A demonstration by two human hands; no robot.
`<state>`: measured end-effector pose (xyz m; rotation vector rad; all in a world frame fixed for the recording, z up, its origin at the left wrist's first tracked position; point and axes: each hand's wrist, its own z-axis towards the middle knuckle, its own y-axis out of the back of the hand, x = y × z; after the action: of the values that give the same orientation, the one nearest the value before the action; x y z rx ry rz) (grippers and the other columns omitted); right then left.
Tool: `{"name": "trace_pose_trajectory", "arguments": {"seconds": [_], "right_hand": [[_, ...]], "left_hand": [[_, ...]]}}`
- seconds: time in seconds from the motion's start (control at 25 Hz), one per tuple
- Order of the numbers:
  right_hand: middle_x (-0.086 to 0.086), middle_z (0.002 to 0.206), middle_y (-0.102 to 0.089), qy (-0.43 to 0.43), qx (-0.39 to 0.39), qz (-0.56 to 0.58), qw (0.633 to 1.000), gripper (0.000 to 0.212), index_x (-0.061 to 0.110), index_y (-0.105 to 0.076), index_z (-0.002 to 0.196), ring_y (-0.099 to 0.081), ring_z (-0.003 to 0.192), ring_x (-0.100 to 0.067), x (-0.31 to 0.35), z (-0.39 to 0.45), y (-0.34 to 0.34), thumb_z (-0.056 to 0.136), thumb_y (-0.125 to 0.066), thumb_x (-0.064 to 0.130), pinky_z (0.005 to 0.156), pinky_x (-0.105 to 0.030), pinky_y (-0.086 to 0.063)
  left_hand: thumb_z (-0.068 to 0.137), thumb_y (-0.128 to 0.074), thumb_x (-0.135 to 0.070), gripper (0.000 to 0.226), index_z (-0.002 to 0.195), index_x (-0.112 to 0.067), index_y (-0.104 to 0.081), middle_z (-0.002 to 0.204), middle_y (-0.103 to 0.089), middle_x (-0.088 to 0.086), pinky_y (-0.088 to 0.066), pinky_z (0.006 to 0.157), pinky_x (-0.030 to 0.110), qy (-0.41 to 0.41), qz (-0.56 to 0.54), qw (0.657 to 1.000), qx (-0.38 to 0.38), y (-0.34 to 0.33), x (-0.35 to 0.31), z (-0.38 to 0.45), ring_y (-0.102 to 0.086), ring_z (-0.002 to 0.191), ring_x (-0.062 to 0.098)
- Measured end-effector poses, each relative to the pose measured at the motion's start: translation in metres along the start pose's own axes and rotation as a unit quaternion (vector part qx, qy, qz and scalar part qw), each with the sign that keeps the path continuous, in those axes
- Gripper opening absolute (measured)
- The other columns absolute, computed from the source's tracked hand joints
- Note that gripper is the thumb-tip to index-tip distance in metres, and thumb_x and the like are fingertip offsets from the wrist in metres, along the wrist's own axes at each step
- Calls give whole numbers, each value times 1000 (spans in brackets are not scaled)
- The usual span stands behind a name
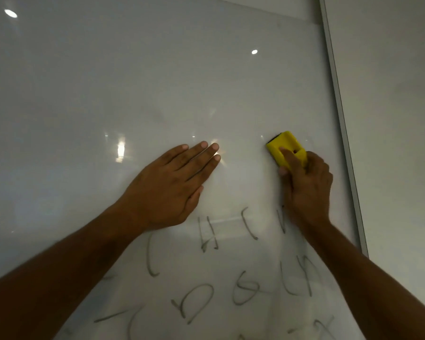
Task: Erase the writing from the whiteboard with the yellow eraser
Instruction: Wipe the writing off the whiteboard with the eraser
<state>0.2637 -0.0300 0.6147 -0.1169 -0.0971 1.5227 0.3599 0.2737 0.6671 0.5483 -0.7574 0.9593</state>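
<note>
The whiteboard (133, 82) fills most of the head view, glossy with light reflections. My right hand (307, 190) grips the yellow eraser (284, 147) and presses it against the board near the right edge, index finger laid along its back. My left hand (172, 187) rests flat on the board to the left of the eraser, fingers together and pointing up-right, holding nothing. Grey handwritten letters (206, 273) cover the lower part of the board, below both hands. My right wrist hides part of one letter. The board above the hands shows no writing.
The whiteboard's metal frame (339, 114) runs diagonally down the right side. Beyond it is a plain pale wall (398, 119). Bright ceiling-light reflections (10, 13) dot the board surface.
</note>
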Motion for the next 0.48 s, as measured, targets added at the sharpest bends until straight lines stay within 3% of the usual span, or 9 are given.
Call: {"name": "trace_pose_trajectory", "arguments": {"seconds": [0.04,0.12,0.16,0.28,0.32,0.44,0.48], "right_hand": [[-26,129,-52,39,-9,-22,999,43,31,-43,149,-49,115,-40,3,-8,-4,106,-43,35,94,-48,-40],[-27,126,-55,247,46,-39,967,44,24,-47,147,-50,113,-40,-8,-19,-1,104,-47,31,93,-48,-43],[-28,126,-55,274,60,-43,959,45,25,-47,147,-51,113,-41,-20,-11,3,103,-48,31,93,-49,-45],[-26,127,-51,-16,-17,-7,1000,44,29,-45,148,-49,113,-41,-23,3,4,106,-41,39,92,-49,-41],[-24,128,-49,-8,-24,-19,1000,44,29,-46,148,-48,114,-39,-15,-7,1,106,-40,40,92,-47,-38],[-21,128,-51,230,43,-30,972,42,28,-50,145,-50,116,-38,-24,-42,6,104,-43,35,93,-47,-40],[-22,126,-53,186,38,-36,981,42,29,-50,145,-51,114,-38,-34,-41,10,104,-44,34,92,-48,-42]], "left_hand": [[108,-25,-32,63,165,-6,-30,174,-25,16,-29,130,47,4,-2,1000,1,-2,-2,3,-24,162,29],[108,-25,-33,63,165,-6,-30,174,-25,15,-29,130,47,2,-2,1000,1,-6,-5,12,-24,162,29],[108,-25,-33,63,165,-6,-30,174,-25,15,-28,130,47,-2,-3,1000,0,-7,-7,16,-25,162,29],[108,-25,-32,63,166,-6,-30,174,-25,15,-29,130,48,1,-4,1000,-2,-9,-9,25,-26,162,30],[108,-24,-32,63,166,-6,-29,174,-24,15,-29,130,48,4,-4,1000,-1,-9,-10,26,-25,162,30],[108,-23,-33,64,166,-6,-27,175,-22,16,-26,131,47,-7,1,1000,4,-11,-11,30,-23,162,30],[108,-22,-33,64,166,-5,-27,175,-22,16,-26,131,47,-13,1,1000,3,-11,-10,32,-22,163,30]]}}
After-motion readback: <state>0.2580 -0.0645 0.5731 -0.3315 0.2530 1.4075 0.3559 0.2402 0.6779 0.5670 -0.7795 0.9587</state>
